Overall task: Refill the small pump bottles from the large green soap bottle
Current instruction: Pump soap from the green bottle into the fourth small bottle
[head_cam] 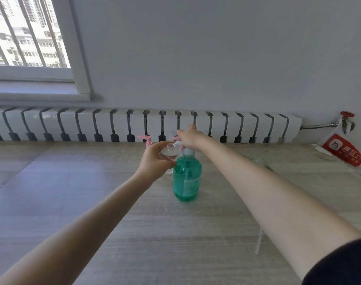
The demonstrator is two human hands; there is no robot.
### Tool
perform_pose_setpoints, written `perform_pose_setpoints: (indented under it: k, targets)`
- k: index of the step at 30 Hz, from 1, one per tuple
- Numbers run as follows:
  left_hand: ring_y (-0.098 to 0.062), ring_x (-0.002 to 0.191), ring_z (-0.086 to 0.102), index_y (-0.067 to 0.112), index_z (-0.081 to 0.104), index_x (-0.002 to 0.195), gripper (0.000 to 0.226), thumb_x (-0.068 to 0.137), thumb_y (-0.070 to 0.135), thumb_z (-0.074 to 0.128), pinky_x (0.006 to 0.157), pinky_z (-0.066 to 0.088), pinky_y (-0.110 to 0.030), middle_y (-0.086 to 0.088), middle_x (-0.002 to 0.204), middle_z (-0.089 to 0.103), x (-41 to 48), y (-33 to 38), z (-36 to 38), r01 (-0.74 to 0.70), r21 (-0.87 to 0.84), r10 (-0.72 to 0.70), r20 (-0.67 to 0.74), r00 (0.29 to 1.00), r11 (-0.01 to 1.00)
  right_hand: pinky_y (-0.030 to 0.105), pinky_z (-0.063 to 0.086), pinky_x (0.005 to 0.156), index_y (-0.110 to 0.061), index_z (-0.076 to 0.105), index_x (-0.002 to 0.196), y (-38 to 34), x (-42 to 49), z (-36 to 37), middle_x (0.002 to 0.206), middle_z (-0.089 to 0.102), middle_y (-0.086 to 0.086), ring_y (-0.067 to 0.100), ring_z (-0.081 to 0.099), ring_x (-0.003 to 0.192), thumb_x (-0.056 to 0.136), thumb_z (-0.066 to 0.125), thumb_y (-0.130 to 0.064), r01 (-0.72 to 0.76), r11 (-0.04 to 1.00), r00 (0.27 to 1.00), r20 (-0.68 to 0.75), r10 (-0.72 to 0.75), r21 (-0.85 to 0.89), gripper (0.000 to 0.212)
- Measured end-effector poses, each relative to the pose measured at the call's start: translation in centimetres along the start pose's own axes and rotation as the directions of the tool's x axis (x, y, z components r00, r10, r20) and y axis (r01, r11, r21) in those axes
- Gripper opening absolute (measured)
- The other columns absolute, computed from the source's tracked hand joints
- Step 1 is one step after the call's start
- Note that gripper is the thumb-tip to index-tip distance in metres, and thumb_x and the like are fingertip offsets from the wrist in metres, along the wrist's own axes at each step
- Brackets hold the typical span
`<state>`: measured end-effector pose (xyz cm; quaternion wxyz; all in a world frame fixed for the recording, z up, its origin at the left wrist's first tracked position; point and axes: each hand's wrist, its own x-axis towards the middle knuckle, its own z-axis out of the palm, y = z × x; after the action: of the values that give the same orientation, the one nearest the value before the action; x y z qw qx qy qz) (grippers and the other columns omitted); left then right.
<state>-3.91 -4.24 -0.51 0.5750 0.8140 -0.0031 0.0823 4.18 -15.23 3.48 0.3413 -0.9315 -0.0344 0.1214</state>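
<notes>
I log: left hand (152, 162) fingers curled round small clear plastic bottle (168, 154), tilted | right hand (190, 137) fingertips pinching its neck | large green soap bottle (187, 179) upright on pale wood-grain surface (175, 233), just beside | pink pump head (146, 138) behind

A red and white plastic bag (343, 150) at the far right carries a white square logo and a row of white Chinese characters, seemingly three, too blurred to read. The pale label (189, 185) on the large translucent green plastic soap bottle (187, 177) is illegible.
</notes>
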Motion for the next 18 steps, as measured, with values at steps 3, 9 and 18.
perform_pose_setpoints:
  k: [3,9,18]
  targets:
    - [-0.009,0.086,0.064,0.011,0.052,0.131,0.064,0.074,-0.01,0.071,0.084,0.053,-0.031,0.006,0.089,0.062,-0.1,0.2,0.0,0.003,-0.015,-0.003,-0.01,1.0,1.0,0.049,0.02,0.115,-0.012,0.001,0.15,-0.4,-0.7,-0.6,0.152,0.03,0.011,0.034,0.035,0.135,0.095,0.034,-0.045,-0.025,0.999,1.0,0.014,0.024,0.033,0.072]
    - [-0.003,0.083,0.063,0.011,0.051,0.131,0.062,0.075,-0.011,0.07,0.069,0.048,-0.017,0.007,0.089,0.063,-0.2,0.8,-0.1,-0.009,-0.04,0.008,-0.008,1.0,0.999,0.043,0.027,0.11,-0.008,-0.002,0.15,-0.2,-0.4,-1.4,0.156,0.017,0.014,0.032,0.026,0.14,0.098,0.033,-0.048,-0.003,0.998,0.997,-0.08,0.007,0.056,0.075]
    - [-0.001,0.08,0.062,0.011,0.053,0.129,0.062,0.074,-0.013,0.069,0.078,0.05,-0.025,0.004,0.097,0.063,-0.1,1.1,-0.2,-0.023,-0.033,0.023,-0.003,1.0,0.999,0.047,0.025,0.11,-0.019,0.001,0.151,0.0,0.2,-1.3,0.154,0.021,0.015,0.035,0.026,0.139,0.096,0.029,-0.05,0.009,1.0,0.999,-0.042,-0.01,-0.019,0.069]
